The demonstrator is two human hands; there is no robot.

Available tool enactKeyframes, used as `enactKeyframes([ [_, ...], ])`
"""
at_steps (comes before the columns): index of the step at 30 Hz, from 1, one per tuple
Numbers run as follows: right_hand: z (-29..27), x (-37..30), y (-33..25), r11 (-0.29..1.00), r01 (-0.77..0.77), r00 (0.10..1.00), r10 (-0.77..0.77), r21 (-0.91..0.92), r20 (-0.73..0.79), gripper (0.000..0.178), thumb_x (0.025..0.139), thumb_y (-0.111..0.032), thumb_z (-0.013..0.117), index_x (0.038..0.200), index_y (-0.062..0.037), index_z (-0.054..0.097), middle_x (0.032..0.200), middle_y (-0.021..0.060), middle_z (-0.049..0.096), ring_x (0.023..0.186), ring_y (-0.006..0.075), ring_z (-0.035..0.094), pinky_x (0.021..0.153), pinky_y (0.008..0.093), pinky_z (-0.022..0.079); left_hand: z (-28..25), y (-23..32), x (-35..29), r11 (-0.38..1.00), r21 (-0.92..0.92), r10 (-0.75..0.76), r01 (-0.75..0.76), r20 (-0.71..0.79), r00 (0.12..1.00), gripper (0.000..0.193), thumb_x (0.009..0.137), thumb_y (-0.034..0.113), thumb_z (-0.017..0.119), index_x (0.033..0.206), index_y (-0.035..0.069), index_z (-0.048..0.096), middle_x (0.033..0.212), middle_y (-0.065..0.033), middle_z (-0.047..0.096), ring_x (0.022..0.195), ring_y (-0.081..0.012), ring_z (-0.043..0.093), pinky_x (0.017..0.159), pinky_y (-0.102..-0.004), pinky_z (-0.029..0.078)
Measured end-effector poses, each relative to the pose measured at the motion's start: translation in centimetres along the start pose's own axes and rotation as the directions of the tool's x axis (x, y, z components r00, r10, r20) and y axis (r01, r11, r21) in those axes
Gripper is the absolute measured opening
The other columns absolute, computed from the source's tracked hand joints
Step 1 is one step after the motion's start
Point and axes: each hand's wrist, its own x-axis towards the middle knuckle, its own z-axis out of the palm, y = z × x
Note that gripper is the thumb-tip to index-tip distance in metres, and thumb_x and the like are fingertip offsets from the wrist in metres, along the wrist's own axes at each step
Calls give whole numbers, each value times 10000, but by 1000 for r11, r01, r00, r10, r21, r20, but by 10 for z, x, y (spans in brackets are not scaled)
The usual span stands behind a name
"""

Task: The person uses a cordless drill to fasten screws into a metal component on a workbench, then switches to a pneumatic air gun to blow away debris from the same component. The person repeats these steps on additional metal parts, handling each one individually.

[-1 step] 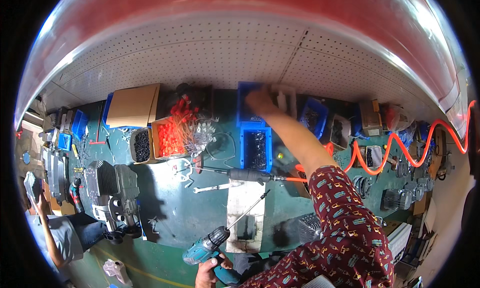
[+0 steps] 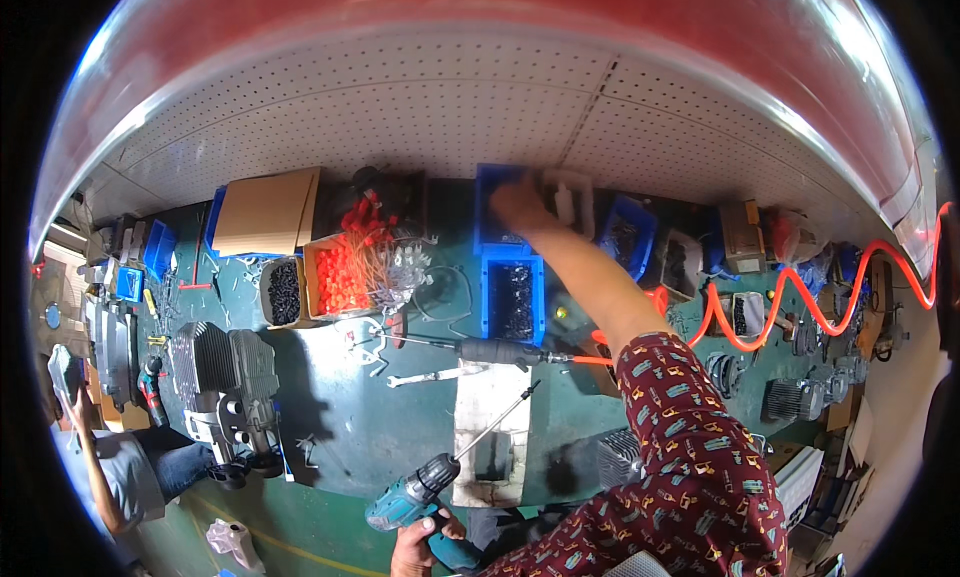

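My left hand [image 2: 418, 539] is wrapped round the handle of a teal and black cordless drill [image 2: 405, 499] at the lower middle. The drill's long thin bit points up and to the right, over a whitish block [image 2: 478, 402] on the bench. Stretched far across the bench, my right hand [image 2: 518, 205] is inside the back blue bin [image 2: 490, 234]. Motion blur and shadow hide its fingers, so what they hold does not show. Just in front of that bin, another blue bin [image 2: 513, 335] contains small dark hardware.
A black inline power tool [image 2: 495, 351] on an orange coiled hose [image 2: 790, 275] lies across the bench beside an open-end wrench [image 2: 436, 375]. Finned metal castings [image 2: 205, 362] stand at left. An orange-filled box [image 2: 340, 277] sits behind. Another person's arm [image 2: 98, 467] shows far left.
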Motion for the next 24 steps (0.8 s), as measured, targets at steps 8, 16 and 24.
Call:
enactKeyframes([
  [8,29,6,-4,998,-25,997,29,60,-69,152,817,-109,584,764,-123,726,826,116,713,894,305,686,940,594,389,0,2,3,1000,0,9,-9,7,1000,358,763,249,707,986,-19,627,702,-121,601,656,-261,586,675,-416,496],
  [16,21,3,-2,998,-19,998,23,64,-58,140,846,-134,575,843,-116,714,883,130,707,931,310,674,888,588,406,12,5,2,1000,29,5,-4,-10,1000,355,765,261,710,974,-14,631,710,-119,605,647,-265,593,684,-423,510],
  [24,-113,-92,-14,413,-99,964,264,905,-15,152,830,-127,693,855,14,641,836,165,699,746,260,697,664,372,543,33,27,-3,987,97,119,-130,113,986,367,805,308,668,1027,23,605,723,-90,585,687,-250,582,691,-415,489],
])
